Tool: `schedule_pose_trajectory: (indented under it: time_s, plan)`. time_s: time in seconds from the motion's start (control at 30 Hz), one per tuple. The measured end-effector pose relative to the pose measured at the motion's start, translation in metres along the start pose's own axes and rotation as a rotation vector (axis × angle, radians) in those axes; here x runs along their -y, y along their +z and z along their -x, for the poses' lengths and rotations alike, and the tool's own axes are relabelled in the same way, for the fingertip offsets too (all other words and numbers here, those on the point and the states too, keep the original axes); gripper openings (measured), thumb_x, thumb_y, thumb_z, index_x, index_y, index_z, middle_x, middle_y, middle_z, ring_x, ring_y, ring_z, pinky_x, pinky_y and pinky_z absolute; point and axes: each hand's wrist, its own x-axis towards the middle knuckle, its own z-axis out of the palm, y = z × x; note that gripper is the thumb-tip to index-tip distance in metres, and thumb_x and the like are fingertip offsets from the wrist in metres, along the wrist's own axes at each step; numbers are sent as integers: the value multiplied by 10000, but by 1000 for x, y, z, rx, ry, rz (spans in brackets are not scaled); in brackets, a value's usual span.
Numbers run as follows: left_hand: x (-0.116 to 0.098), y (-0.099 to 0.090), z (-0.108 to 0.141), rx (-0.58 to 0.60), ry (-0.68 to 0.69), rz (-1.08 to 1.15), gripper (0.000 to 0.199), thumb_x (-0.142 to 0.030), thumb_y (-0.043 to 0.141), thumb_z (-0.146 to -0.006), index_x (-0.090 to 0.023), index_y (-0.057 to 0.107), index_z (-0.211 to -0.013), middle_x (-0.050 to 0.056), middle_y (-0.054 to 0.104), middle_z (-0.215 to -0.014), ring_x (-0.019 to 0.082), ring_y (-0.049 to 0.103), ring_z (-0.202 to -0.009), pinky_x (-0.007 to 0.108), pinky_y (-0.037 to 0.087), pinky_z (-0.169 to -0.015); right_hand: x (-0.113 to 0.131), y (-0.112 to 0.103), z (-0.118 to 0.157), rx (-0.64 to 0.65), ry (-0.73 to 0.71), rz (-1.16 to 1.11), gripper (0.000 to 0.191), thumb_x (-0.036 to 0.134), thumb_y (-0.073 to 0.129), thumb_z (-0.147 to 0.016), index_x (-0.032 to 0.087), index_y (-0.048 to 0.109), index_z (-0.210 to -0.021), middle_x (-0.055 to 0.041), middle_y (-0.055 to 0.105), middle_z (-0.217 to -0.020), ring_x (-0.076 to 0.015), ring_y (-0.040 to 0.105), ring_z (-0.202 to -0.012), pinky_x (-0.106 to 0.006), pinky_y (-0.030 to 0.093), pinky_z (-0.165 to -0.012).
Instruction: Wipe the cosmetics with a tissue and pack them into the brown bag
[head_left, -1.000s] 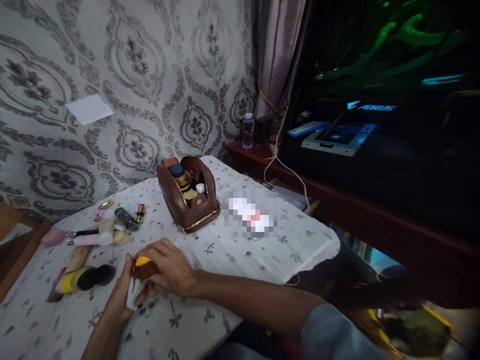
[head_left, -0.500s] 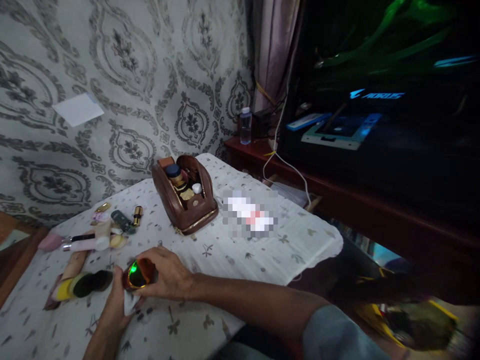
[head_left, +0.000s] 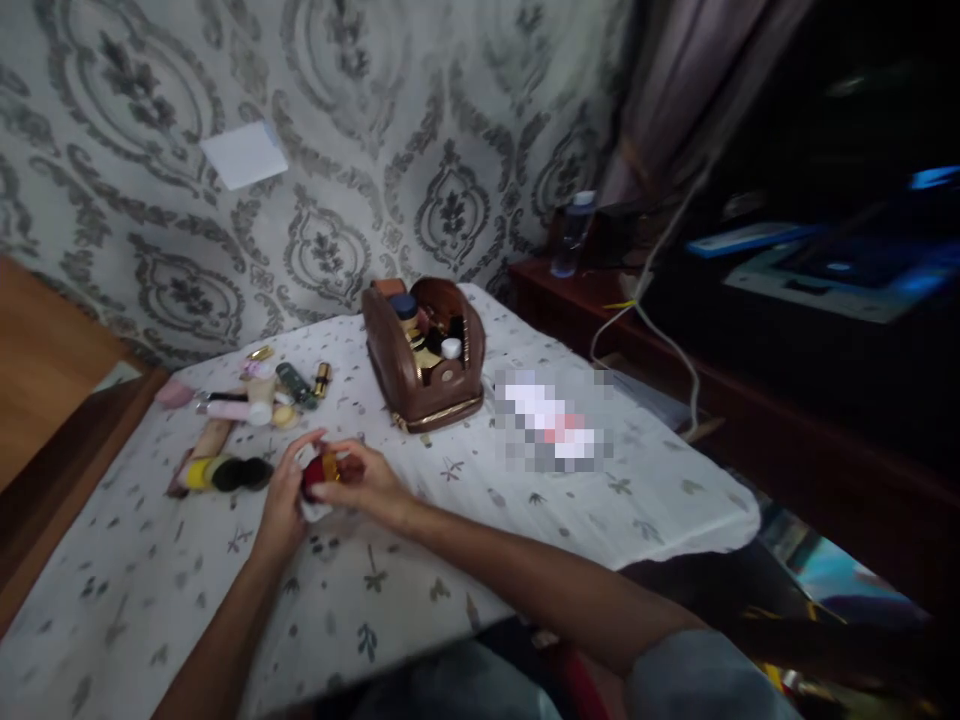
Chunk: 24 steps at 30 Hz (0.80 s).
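Near the front of the table, my right hand (head_left: pixel 373 488) is closed around a small rounded red-and-gold container (head_left: pixel 318 474); its exact kind is unclear. Against its near side, my left hand (head_left: pixel 282 500) presses a white cloth or tissue (head_left: pixel 316 511), partly hidden by the fingers. Beyond both hands stands an unzipped brown toiletry bag (head_left: pixel 424 395), with a blue-lidded jar (head_left: pixel 403 306) and a white-capped item (head_left: pixel 451 348) inside. To the left of my hands lies a yellow-and-black item (head_left: pixel 225 473), blurred.
Several cosmetics lie at the table's left, among them a pale tube (head_left: pixel 259 408), a gold lipstick (head_left: pixel 322 380) and a pink sponge (head_left: pixel 174 393). A pixelated white item (head_left: pixel 547 420) is right of the bag. A water bottle (head_left: pixel 574 236) and cable (head_left: pixel 664 330) are farther right.
My view has swung left, so everything sits farther right. The container has turned between my hands, showing its red side rather than a shiny green-reflecting face.
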Motion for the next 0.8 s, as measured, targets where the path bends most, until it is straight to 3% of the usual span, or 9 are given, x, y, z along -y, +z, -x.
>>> schedule_pose_trajectory:
  time_s: [0.07, 0.17, 0.37, 0.5, 0.67, 0.8]
  plan:
    - [1, -1, -1, 72, 239, -181, 485, -554, 687, -789, -227, 717, -1146, 62, 685, -1196, 250, 590, -1190, 294, 460, -1022, 0, -2, -3, -74, 32, -42, 621, 433, 886, -529, 202, 598, -1027, 26, 646, -822, -150, 637, -753, -317, 537, -763]
    - [6, -3, -4, 120, 369, -364, 502, -583, 473, -923, -231, 693, -1205, 67, 650, -1253, 234, 555, -1237, 347, 369, -1118, -2, -7, -7, -118, 14, -42, 627, 336, 888, -516, 197, 598, -1054, 6, 672, -896, -163, 660, -850, -333, 535, -868]
    - [14, -10, -9, 198, 347, -351, 551, -554, 371, -984, -227, 558, -1386, 86, 582, -1379, 226, 543, -1259, 348, 405, -1082, 2, -9, -3, -67, 2, 25, 712, 261, 862, -539, 189, 580, -1188, -52, 673, -1157, -196, 673, -981, -352, 542, -911]
    - [8, -10, -5, 237, 409, -387, 513, -498, 375, -1003, -223, 552, -1397, 98, 596, -1357, 234, 547, -1246, 370, 405, -1079, 5, -10, -1, -60, 11, 150, 674, 283, 854, -565, 179, 602, -1181, -48, 693, -1096, -195, 675, -928, -348, 555, -862]
    - [-1, -4, 2, 325, 596, -618, 466, -429, 373, -1010, -212, 592, -1360, 120, 610, -1300, 241, 529, -1245, 407, 370, -1101, -1, -14, -3, -89, -64, 392, 588, 319, 794, -618, 154, 628, -1158, -49, 685, -1026, -157, 625, -806, -313, 548, -763]
    - [2, -2, 2, 310, 599, -653, 449, -396, 354, -1015, -209, 600, -1341, 119, 625, -1257, 226, 553, -1204, 384, 395, -1075, -6, -16, -1, -75, -141, 517, 556, 298, 767, -653, 167, 627, -1175, -56, 655, -1063, -164, 605, -833, -315, 546, -770]
